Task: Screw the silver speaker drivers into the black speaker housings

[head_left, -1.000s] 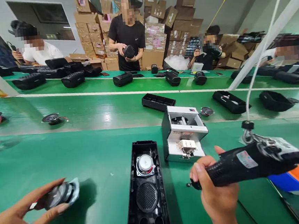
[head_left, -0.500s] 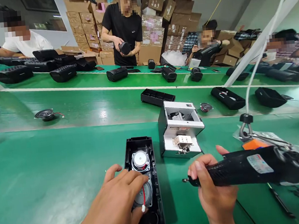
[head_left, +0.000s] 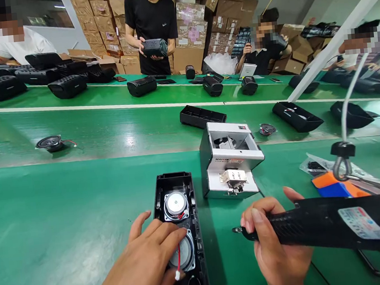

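A black speaker housing (head_left: 200, 248) lies open on the green bench in front of me. Inside sit two round drivers: the farther speaker driver (head_left: 176, 203) has a silver back, and the nearer speaker driver (head_left: 188, 252) trails a red lead with a white plug (head_left: 178, 275). My left hand (head_left: 153, 256) grips the nearer driver, fingers over its top and thumb on the near side, hiding part of it. In my right hand (head_left: 274, 237) is a black electric screwdriver (head_left: 320, 224), held level to the right of the housing with its bit pointing left.
Beyond the housing stands a white screw feeder (head_left: 233, 156). A hanging cable (head_left: 349, 97) reaches the screwdriver. Farther back are an open housing (head_left: 202, 115), a loose driver (head_left: 52, 143) and a black speaker shell (head_left: 297, 117). Several co-workers work across the bench, one person (head_left: 151, 26) holding a speaker.
My view has shifted slightly. The screwdriver's rear has swung a little lower and nearer, while my left hand stays on the nearer driver. The co-worker opposite has turned the held speaker sideways.
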`<action>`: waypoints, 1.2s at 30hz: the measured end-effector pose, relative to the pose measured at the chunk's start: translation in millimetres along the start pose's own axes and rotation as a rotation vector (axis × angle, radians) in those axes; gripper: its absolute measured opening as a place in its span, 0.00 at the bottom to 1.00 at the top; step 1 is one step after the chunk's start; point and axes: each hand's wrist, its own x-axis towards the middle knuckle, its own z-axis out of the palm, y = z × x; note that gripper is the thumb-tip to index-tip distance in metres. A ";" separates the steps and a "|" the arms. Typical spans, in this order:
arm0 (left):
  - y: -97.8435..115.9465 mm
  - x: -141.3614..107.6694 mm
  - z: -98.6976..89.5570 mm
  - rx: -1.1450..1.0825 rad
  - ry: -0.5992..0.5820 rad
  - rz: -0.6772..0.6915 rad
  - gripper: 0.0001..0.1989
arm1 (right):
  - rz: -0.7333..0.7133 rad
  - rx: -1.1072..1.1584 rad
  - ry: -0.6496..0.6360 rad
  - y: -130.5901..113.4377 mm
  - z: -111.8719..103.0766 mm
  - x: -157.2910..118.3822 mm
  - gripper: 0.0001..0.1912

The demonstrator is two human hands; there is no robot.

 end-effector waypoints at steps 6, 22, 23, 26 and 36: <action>-4.8 -3.6 6.3 0.020 0.101 0.069 0.35 | -0.007 -0.001 0.010 -0.3 0.3 -1.1 0.26; 4.6 -0.7 -1.4 -0.044 0.191 0.034 0.27 | -0.018 0.016 0.025 -0.2 2.0 -0.2 0.29; 3.9 -0.6 -1.0 -0.038 0.201 0.045 0.27 | -0.019 0.018 0.024 0.4 1.8 -0.5 0.28; 1.3 -0.6 1.8 -0.008 0.216 0.062 0.27 | -0.024 0.021 0.018 2.1 1.0 -1.0 0.27; -2.6 -0.2 -2.0 0.012 0.195 0.074 0.26 | -0.014 0.036 0.023 4.3 -0.4 -0.4 0.33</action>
